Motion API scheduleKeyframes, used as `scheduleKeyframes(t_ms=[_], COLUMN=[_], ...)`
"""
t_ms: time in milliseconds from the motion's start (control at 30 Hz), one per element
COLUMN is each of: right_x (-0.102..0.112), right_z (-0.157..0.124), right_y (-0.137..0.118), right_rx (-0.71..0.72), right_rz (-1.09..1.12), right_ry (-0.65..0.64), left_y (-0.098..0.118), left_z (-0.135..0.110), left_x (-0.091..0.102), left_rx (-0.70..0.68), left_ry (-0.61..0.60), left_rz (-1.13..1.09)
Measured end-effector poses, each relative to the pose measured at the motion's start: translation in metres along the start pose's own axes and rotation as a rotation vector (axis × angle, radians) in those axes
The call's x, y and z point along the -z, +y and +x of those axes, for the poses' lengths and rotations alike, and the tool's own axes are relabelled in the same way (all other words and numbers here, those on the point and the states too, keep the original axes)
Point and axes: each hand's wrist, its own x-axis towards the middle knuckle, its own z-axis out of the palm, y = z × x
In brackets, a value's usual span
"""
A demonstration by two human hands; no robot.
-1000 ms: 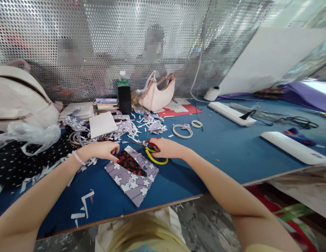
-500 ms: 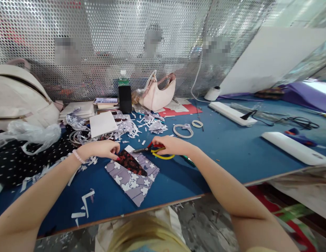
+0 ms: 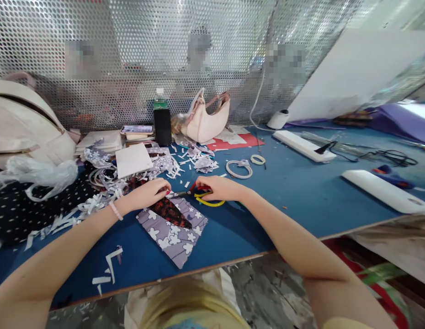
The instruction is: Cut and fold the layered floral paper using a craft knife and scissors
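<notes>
Scissors (image 3: 199,195) with yellow and red handles lie on the blue table (image 3: 301,196), gripped by the right hand (image 3: 221,188), whose fingers are curled shut around the handles; the blades point left toward the left hand (image 3: 149,193). That hand's fingers (image 3: 162,185) are bent, tips pressing down on the upper corner of one purple flowered sheet (image 3: 173,233), which lies flat just below both hands and carries one dark red patterned piece (image 3: 169,211) on top. Whether the blade tips touch the left fingertips cannot be told. Beyond the fingers sit two white rings (image 3: 239,169), one larger than the other, and a scatter of white paper scraps (image 3: 185,162). Farther back stand one black phone (image 3: 162,127), one green-capped bottle (image 3: 160,98) behind it, and one pink handbag (image 3: 207,119). To the left rests one white bag (image 3: 23,123). A perforated metal screen (image 3: 147,55) closes the bench at the rear.
</notes>
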Motion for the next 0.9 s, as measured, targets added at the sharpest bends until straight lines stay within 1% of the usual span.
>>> scheduleKeyframes(t_ms=[100, 233, 533, 900], right_x=[-0.001, -0.002, -0.003, -0.006], right_z=[0.002, 0.005, 0.007, 0.011], right_y=[-0.002, -0.003, 0.001, -0.003], right_rx=[0.016, 0.032, 0.048, 0.076], right_rz=[-0.018, -0.018, 0.014, -0.033], right_ry=[-0.003, -0.007, -0.003, -0.004], left_y=[0.001, 0.000, 0.001, 0.006], left_z=[0.002, 0.006, 0.015, 0.018], left_x=[-0.007, -0.011, -0.017, -0.010], left_rx=[0.009, 0.033, 0.099, 0.141], left_ry=[0.033, 0.054, 0.049, 0.023], left_rz=[-0.037, -0.079, -0.114, -0.109])
